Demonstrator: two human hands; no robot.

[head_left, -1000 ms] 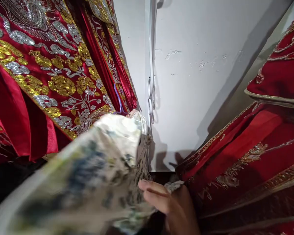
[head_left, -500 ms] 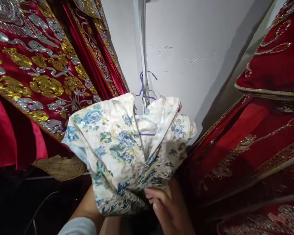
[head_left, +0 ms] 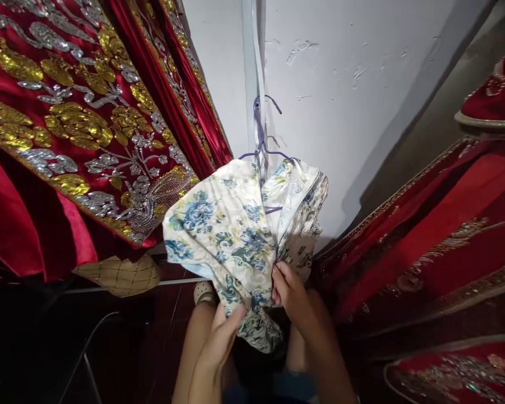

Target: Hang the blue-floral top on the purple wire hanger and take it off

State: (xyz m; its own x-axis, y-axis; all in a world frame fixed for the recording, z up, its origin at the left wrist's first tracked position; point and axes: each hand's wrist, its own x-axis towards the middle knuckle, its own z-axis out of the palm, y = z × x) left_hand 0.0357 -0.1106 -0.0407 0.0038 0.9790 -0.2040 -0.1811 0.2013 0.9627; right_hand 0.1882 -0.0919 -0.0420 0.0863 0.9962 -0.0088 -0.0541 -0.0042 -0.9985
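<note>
A cream blouse with blue and green flowers hangs tilted on a thin purple hanger, the hanger's hook rising above the collar. At the blouse's lower left, my left hand grips the cloth, thumb in front and the other fingers partly hidden behind it. My right hand pinches the front edge below the V-neck, its fingers closed on the fabric. The gathered lower part of the blouse droops between my two hands.
Red garments with gold and silver sequins hang on the left. More red beaded garments are at the right. Behind the hanger is a white wall with a vertical strip. A tan quilted item is at lower left, near a shoe.
The blouse has swung and dropped more open, showing more of the hanger. My left hand has come out from behind the cloth. My right hand has moved up onto the front edge.
</note>
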